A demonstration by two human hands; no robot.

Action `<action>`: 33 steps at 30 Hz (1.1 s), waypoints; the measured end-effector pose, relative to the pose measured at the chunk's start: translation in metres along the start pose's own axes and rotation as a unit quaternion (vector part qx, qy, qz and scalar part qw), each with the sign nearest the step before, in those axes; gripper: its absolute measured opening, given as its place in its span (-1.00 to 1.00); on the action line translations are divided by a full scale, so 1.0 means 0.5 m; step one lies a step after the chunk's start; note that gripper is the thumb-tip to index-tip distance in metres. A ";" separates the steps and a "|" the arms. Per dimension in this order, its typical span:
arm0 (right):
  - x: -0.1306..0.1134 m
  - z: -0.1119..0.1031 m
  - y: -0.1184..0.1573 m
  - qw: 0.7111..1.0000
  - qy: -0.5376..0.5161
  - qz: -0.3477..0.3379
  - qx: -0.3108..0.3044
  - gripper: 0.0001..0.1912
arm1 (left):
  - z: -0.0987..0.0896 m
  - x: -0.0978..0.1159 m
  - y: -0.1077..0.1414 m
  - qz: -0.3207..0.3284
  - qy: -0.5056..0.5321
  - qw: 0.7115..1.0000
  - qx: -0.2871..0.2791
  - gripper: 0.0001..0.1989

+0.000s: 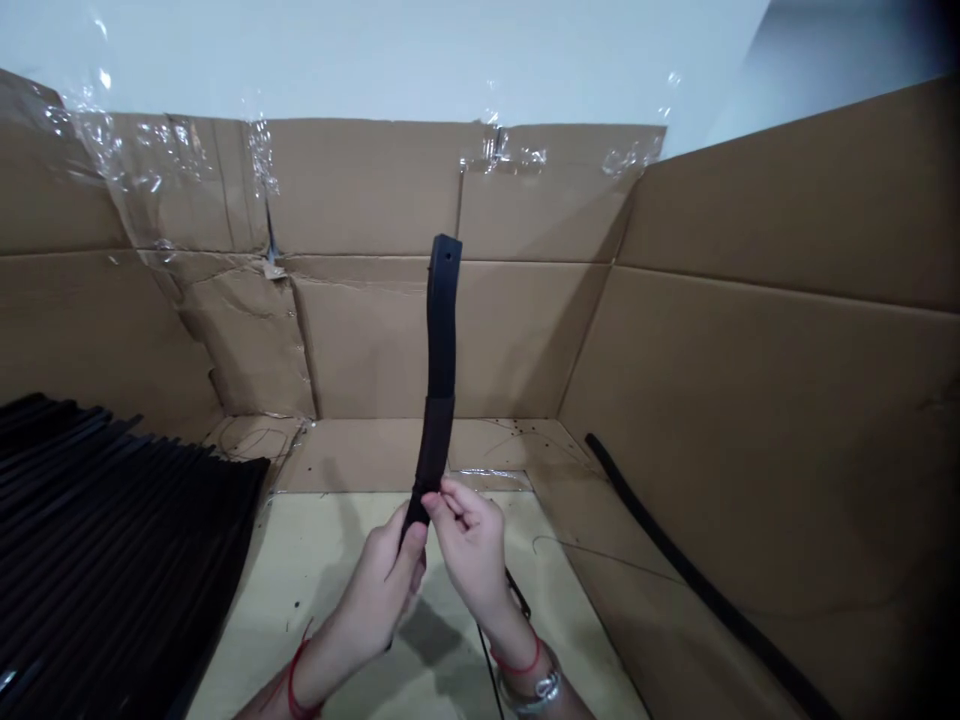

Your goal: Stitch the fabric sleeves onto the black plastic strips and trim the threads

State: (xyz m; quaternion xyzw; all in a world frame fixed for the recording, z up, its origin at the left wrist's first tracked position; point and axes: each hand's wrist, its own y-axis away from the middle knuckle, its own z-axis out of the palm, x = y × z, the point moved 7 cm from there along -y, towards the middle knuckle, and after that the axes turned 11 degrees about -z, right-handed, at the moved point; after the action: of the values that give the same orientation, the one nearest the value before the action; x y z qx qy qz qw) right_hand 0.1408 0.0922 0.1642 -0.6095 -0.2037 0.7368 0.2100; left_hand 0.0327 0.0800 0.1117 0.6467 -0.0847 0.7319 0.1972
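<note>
Head view: sleeve (435, 440) on black strip (442, 330), left hand (382, 570) gripping, right hand (471, 540) pinching just below sleeve; looks mid-job, piled strips' (112, 550) status unclear.

The left hand (386, 575) curls in a grip, just beside the pinching right hand (474, 545).

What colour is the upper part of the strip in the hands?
Black; the strip shows best in the head view.
</note>
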 end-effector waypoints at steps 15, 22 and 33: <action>0.020 0.025 0.010 0.992 -0.077 0.075 -0.072 -0.48 | 0.029 -0.003 0.011 -0.035 0.014 0.992 -0.123 -0.38; -0.002 0.029 0.009 0.994 -0.026 0.037 -0.099 -0.53 | 0.014 0.008 0.012 -0.056 0.008 0.993 -0.103 -0.41; 0.002 0.036 0.021 0.990 -0.074 0.069 -0.095 -0.50 | 0.027 -0.016 0.016 -0.097 0.094 0.986 -0.097 -0.38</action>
State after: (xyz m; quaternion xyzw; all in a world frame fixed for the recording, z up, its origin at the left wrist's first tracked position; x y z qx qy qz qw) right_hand 0.1224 0.0834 0.1609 -0.5833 -0.2456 0.7697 0.0841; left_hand 0.0424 0.0661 0.1071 0.5583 -0.0732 0.7549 0.3361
